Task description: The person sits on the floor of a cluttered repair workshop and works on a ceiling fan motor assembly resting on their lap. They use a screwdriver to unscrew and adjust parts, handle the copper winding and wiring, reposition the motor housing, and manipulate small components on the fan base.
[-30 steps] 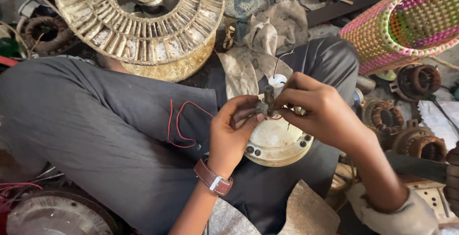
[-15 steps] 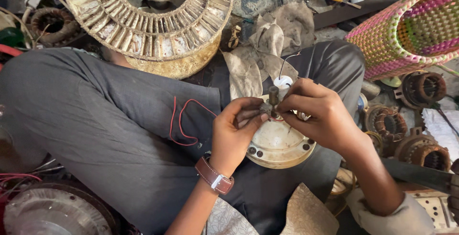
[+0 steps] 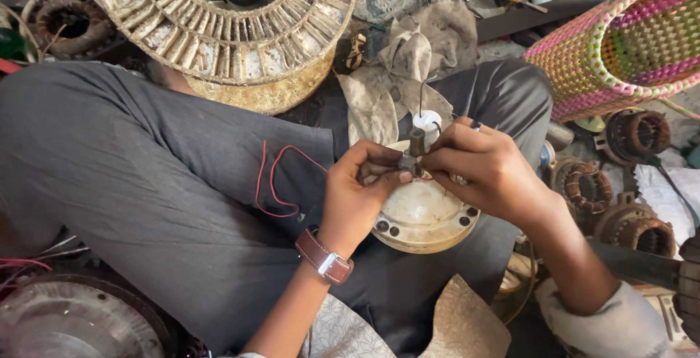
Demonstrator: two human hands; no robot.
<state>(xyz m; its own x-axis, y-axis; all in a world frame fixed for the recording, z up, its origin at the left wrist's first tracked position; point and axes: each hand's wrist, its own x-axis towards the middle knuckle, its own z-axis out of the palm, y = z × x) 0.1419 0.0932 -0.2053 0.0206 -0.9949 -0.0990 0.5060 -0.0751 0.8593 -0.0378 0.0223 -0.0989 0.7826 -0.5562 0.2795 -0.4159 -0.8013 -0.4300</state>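
A round cream metal fan cover (image 3: 423, 216) with bolt holes rests on my lap, its short dark shaft (image 3: 415, 141) sticking up. My left hand (image 3: 361, 187), with a brown-strapped watch on the wrist, pinches a small dark part at the base of the shaft. My right hand (image 3: 485, 168) grips the same spot from the other side, fingers closed around it. A white cylinder (image 3: 427, 122) with a thin wire stands just behind the shaft. Thin red wires (image 3: 273, 183) loop over my dark grey trousers.
A large ribbed metal stator ring (image 3: 226, 33) lies ahead of my knee, beside a dirty rag (image 3: 408, 66). A pink and green woven basket (image 3: 627, 37) is at the right, copper-wound motor coils (image 3: 609, 197) below it. Another metal disc (image 3: 73, 321) lies bottom left.
My hands and the cover hold the same pose on my lap; the view has shifted slightly, and my fingers have worked a little around the shaft.
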